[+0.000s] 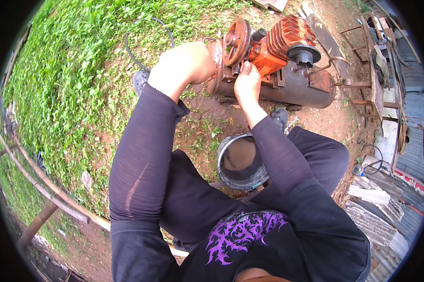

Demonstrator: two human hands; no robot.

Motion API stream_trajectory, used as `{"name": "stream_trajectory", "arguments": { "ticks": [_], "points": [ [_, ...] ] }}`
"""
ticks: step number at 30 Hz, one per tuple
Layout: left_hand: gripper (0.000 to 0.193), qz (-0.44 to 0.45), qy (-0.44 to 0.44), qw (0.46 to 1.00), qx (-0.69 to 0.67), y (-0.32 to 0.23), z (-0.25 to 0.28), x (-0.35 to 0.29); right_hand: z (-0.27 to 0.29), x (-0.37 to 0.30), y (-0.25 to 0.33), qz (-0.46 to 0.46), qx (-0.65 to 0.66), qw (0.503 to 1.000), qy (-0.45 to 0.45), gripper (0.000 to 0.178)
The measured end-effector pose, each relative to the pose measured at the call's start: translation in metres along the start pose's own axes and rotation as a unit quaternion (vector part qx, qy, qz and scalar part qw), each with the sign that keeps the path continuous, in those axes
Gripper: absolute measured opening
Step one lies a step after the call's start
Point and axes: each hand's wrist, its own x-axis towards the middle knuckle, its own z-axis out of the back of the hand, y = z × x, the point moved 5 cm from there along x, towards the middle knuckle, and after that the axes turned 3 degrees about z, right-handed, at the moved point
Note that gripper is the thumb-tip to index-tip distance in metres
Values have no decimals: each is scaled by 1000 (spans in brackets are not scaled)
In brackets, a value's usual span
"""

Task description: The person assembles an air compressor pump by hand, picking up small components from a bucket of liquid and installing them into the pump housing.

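Note:
An orange air compressor (274, 56) lies ahead of me, its finned pump head and spoked pulley wheel (237, 42) mounted on a dark, rusty cylindrical tank (296, 89). My left hand (186, 63) is curled closed at the tank's left end, beside the wheel. Its fingertips are turned away, so what they grip is hidden. Just below the wheel, my right hand (248, 84) has thumb and fingers pressed together at the metal mount. Anything between those fingers is too small to make out.
A dark bucket (222, 175) of muddy water stands between my legs. Behind my left hand, a black hose (129, 51) curves over the grass. Bamboo poles (52, 185) lie at left. Wooden boards (374, 221) and corrugated metal sheets (415, 136) are stacked along the right.

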Motion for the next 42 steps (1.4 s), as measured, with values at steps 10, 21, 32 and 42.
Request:
{"name": "stream_trajectory", "arguments": {
  "ticks": [10, 21, 32, 42],
  "points": [
    [43, -4, 11, 1000, 9, -8, -3, 3, -1, 4, -1, -65, 122, 990, 9, 34],
    [44, 19, 27, 999, -8, -9, -3, 8, -8, -1, -1, -191, 302, 932, 59, 35],
    [42, 6, 22, 1000, 0, -14, -5, 6, -13, 1, -4, -202, 335, 920, 35, 35],
    [43, -6, 6, 1000, 2, -12, -4, 4, -5, 3, -5, -188, 307, 932, 34, 34]
  ]
}}
